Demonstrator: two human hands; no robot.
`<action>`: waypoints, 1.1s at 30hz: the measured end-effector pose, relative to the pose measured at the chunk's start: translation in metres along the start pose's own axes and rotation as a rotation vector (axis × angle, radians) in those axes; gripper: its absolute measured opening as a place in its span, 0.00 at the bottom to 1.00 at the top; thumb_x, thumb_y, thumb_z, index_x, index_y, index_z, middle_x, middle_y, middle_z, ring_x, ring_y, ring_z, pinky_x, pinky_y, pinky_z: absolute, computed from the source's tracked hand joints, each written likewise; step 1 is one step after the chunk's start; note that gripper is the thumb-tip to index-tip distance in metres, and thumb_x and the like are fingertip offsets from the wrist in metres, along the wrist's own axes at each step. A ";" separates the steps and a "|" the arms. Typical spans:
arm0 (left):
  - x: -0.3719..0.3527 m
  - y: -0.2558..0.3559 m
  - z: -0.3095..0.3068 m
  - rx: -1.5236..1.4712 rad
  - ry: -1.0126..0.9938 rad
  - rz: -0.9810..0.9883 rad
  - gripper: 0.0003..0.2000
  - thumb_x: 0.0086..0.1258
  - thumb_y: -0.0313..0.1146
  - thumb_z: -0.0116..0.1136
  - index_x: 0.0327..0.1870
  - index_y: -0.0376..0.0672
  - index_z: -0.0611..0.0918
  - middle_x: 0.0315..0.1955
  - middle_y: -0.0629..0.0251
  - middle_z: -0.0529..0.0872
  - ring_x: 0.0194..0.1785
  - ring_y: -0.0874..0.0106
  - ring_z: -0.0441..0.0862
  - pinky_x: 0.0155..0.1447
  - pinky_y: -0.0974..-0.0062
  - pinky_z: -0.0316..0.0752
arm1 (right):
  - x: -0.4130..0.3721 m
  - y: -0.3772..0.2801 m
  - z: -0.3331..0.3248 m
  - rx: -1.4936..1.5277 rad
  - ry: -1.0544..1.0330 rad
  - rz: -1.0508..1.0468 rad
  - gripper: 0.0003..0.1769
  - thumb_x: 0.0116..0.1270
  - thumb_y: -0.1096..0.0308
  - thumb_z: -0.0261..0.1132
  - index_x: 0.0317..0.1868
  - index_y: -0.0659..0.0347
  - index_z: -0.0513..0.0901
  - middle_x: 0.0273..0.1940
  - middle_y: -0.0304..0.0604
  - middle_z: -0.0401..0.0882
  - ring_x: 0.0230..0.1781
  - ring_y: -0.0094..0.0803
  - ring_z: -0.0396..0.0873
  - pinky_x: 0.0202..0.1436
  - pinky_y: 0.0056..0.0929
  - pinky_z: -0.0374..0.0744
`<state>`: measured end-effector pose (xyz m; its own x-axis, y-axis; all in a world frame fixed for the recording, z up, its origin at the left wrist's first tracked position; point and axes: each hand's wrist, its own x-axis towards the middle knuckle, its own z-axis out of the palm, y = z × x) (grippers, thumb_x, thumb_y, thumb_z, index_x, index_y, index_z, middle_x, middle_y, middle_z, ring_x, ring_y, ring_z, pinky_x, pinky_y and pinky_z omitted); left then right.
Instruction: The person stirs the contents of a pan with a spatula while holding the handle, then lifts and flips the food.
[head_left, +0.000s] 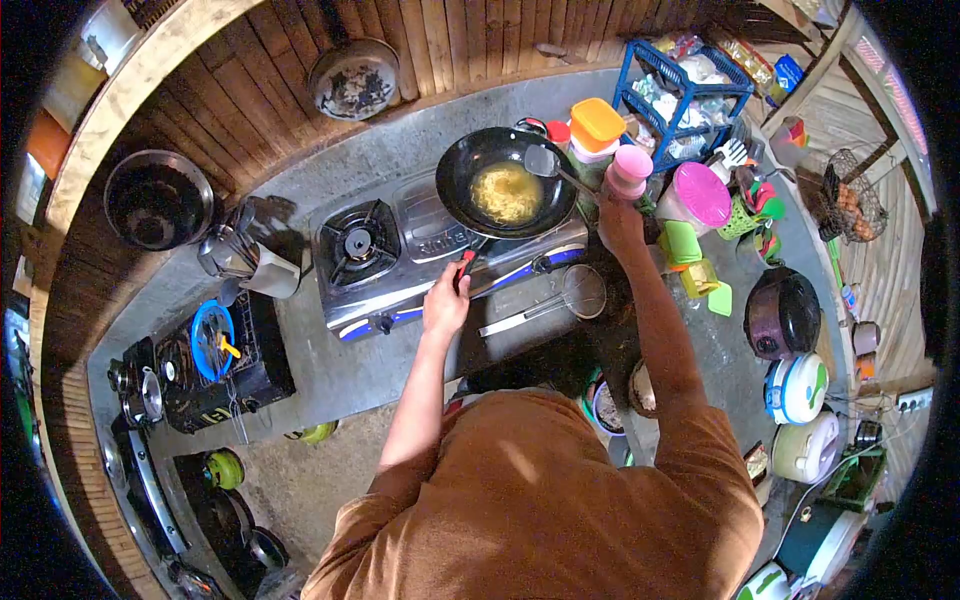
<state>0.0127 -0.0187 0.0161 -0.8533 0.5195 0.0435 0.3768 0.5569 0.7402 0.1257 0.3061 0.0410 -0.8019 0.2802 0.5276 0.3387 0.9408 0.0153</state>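
Observation:
On the right burner of the two-burner gas stove (415, 208) sits a black wok (456, 178). Yellowish food in liquid or oil (505, 194) lies in its middle. My left hand (446, 303) is closed around the wok's black and red handle (468, 262). In my right hand (620, 222) is the handle of a spatula (541, 161), whose dark blade reaches over the right side of the wok, beside the food. Just below the stove's front rests a wire-mesh strainer (584, 293) with a long handle, between my two arms.
Left of the wok is the uncovered burner (358, 242). Pink containers (630, 165), an orange-lidded tub (597, 122) and a blue rack (688, 100) crowd the right. A utensil holder (272, 273) stands left of the stove. Further right are a dark pot (782, 312) and a rice cooker (797, 386).

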 end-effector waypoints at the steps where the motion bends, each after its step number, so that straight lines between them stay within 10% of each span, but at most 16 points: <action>1: 0.000 0.004 -0.001 0.002 0.005 -0.010 0.14 0.69 0.37 0.53 0.54 0.53 0.75 0.42 0.49 0.83 0.46 0.48 0.80 0.48 0.55 0.75 | 0.008 -0.001 -0.010 -0.046 -0.173 0.073 0.13 0.60 0.72 0.55 0.45 0.58 0.81 0.31 0.54 0.82 0.32 0.49 0.82 0.38 0.43 0.81; 9: -0.002 0.003 0.001 0.063 0.041 -0.060 0.13 0.68 0.38 0.55 0.53 0.54 0.77 0.38 0.51 0.84 0.44 0.48 0.80 0.46 0.55 0.75 | 0.005 0.022 -0.005 0.263 -0.497 -0.005 0.11 0.57 0.68 0.59 0.37 0.65 0.82 0.32 0.53 0.82 0.39 0.49 0.82 0.43 0.43 0.81; 14: -0.007 0.018 0.000 0.142 0.050 -0.130 0.14 0.68 0.39 0.55 0.54 0.57 0.77 0.39 0.52 0.84 0.45 0.50 0.81 0.45 0.55 0.75 | 0.002 0.019 0.014 0.725 -0.447 -0.028 0.17 0.60 0.71 0.57 0.49 0.68 0.81 0.44 0.60 0.81 0.46 0.50 0.80 0.53 0.41 0.77; 26: -0.009 0.022 0.001 0.178 0.054 -0.161 0.13 0.68 0.40 0.54 0.54 0.60 0.76 0.38 0.52 0.84 0.44 0.48 0.81 0.44 0.53 0.75 | 0.032 0.036 0.028 0.244 -0.317 0.096 0.21 0.54 0.79 0.56 0.51 0.66 0.80 0.38 0.61 0.80 0.42 0.51 0.79 0.45 0.44 0.77; 28: -0.009 0.022 0.001 0.175 0.055 -0.166 0.13 0.68 0.41 0.54 0.54 0.60 0.76 0.38 0.53 0.84 0.44 0.48 0.81 0.44 0.53 0.75 | 0.034 0.038 0.036 0.068 -0.083 -0.113 0.10 0.59 0.72 0.57 0.39 0.65 0.81 0.30 0.59 0.79 0.31 0.54 0.80 0.36 0.50 0.76; 33: -0.008 0.021 0.001 0.189 0.034 -0.189 0.14 0.69 0.41 0.54 0.54 0.60 0.76 0.39 0.53 0.85 0.44 0.48 0.81 0.45 0.53 0.75 | 0.041 0.026 0.037 0.132 -0.344 -0.025 0.13 0.58 0.75 0.55 0.43 0.65 0.81 0.33 0.58 0.80 0.37 0.52 0.80 0.44 0.48 0.77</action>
<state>0.0283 -0.0103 0.0306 -0.9254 0.3744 -0.0588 0.2672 0.7546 0.5993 0.0836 0.3492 0.0313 -0.9354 0.2834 0.2115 0.2684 0.9584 -0.0972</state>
